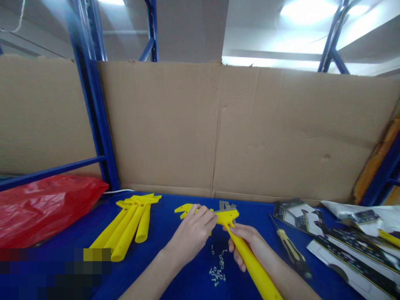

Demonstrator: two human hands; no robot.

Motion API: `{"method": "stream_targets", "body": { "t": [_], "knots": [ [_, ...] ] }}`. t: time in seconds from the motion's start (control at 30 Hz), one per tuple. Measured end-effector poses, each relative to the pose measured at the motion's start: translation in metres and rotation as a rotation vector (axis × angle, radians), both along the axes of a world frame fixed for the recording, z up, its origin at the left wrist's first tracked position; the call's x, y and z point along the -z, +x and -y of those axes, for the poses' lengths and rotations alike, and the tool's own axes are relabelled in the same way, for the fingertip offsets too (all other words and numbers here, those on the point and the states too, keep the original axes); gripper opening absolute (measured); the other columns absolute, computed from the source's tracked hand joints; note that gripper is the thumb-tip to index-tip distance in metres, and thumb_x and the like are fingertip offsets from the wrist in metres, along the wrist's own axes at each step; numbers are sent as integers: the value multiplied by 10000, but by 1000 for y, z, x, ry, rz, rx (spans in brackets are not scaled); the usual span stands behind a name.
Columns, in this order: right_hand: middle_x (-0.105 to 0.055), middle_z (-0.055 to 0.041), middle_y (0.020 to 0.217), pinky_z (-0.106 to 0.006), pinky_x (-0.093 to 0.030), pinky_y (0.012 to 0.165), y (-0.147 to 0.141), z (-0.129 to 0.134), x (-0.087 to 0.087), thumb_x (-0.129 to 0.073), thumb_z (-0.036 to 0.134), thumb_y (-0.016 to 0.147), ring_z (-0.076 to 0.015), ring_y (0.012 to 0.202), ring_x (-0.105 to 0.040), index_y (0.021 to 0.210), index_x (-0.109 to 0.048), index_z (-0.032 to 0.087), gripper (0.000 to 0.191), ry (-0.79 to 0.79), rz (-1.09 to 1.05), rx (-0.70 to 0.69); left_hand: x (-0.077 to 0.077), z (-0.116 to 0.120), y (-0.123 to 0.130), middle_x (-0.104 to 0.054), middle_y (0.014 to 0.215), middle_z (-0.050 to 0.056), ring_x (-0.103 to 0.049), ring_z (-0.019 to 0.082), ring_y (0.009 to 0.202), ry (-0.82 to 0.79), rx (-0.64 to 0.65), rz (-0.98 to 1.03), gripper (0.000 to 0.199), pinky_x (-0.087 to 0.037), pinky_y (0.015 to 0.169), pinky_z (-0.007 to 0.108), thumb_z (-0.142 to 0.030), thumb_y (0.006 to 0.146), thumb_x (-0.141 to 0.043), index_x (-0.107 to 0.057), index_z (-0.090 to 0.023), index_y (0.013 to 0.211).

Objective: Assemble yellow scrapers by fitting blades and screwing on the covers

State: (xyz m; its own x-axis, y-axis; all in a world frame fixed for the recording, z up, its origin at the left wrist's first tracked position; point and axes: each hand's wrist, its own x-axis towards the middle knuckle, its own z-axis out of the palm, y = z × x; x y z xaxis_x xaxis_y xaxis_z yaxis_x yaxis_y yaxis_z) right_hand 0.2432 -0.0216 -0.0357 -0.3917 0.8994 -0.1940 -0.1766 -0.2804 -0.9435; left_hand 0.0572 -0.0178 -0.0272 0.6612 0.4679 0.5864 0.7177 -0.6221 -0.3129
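Note:
A yellow scraper-like tool [248,258] with a long thick handle and a wide head lies across the middle. My right hand [246,243] is wrapped round its neck, just below the head. At the left end of the head is my left hand [200,223], its fingers bent and pressed together; what they pinch is hidden. Small yellow pieces [183,208] show behind my left hand, and thin grey metal blades [227,205] lie just beyond the head. Below, between my hands, several small screws and nuts [217,274] are scattered on the blue table [184,283].
Several yellow handled tools [128,229] lie at the left, near a red plastic bag [53,204]. A screwdriver [292,248] and black-and-white packages [353,260] are on the right. Cardboard [168,129] stands behind, beside a blue frame post [100,121].

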Motion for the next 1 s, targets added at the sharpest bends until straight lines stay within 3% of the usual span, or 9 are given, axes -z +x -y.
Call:
{"method": "stream_targets", "body": {
  "t": [0.2, 0.37, 0.43, 0.53, 0.63, 0.7, 0.8, 1.0],
  "knots": [
    [-614, -3, 525, -214, -380, 296, 6, -1, -2, -486, 527, 806, -143, 330, -553, 1083, -538, 122, 493, -75, -109, -82, -2, 0, 0, -648, 873, 71, -559, 212, 809, 10, 36, 98, 209, -438, 763, 368, -101, 874, -453, -623, -121, 993],
    [-606, 8, 594, -186, -344, 312, 7, 7, -10, -480, 540, 808, -93, 345, -520, 1058, -584, 151, 474, -15, -165, 30, 0, 0, 8, -665, 821, 62, -596, 202, 792, -308, -2, 490, 180, -454, 731, 331, -157, 851, -496, -677, -159, 849],
    [-584, 20, 580, -195, -326, 308, 6, 7, -9, -495, 529, 781, -102, 340, -503, 1076, -577, 160, 479, 48, -5, 89, 0, -2, 13, -667, 776, 56, -605, 190, 740, -517, -59, 700, 164, -457, 694, 307, -180, 820, -528, -688, -151, 793],
    [-540, 40, 556, -212, -298, 328, 8, 3, 0, -529, 444, 763, -100, 334, -452, 1061, -604, 172, 410, 313, 414, 161, -2, -5, 16, -688, 747, 50, -622, 174, 700, -848, -92, 1047, 144, -459, 657, 272, -190, 773, -565, -696, -135, 747],
    [-531, 30, 532, -228, -327, 437, 11, 2, 9, -524, 264, 769, -101, 418, -442, 915, -687, 187, 231, 639, 797, 71, -6, -7, 14, -703, 731, 51, -619, 155, 668, -1089, -127, 1289, 143, -447, 617, 248, -189, 757, -581, -704, -118, 747],
    [-563, 19, 541, -235, -348, 510, 13, 4, 10, -526, 182, 752, -114, 485, -470, 851, -708, 201, 208, 747, 946, -22, -8, -7, 12, -692, 686, 47, -594, 134, 613, -1171, -178, 1364, 152, -426, 577, 238, -198, 761, -587, -709, -108, 761],
    [-597, 18, 571, -233, -359, 555, 13, 6, 8, -563, 162, 731, -119, 520, -489, 823, -710, 218, 182, 781, 1041, -97, -9, -5, 11, -668, 646, 39, -563, 109, 567, -1224, -181, 1423, 147, -405, 554, 227, -188, 764, -589, -705, -99, 743],
    [-615, 13, 579, -208, -347, 535, 12, 5, 6, -561, 156, 753, -111, 526, -502, 728, -693, 207, 144, 778, 1022, -124, -3, -5, 13, -648, 650, 44, -542, 105, 570, -1303, -110, 1445, 159, -391, 558, 230, -219, 739, -610, -700, -88, 749]
  ]
}}
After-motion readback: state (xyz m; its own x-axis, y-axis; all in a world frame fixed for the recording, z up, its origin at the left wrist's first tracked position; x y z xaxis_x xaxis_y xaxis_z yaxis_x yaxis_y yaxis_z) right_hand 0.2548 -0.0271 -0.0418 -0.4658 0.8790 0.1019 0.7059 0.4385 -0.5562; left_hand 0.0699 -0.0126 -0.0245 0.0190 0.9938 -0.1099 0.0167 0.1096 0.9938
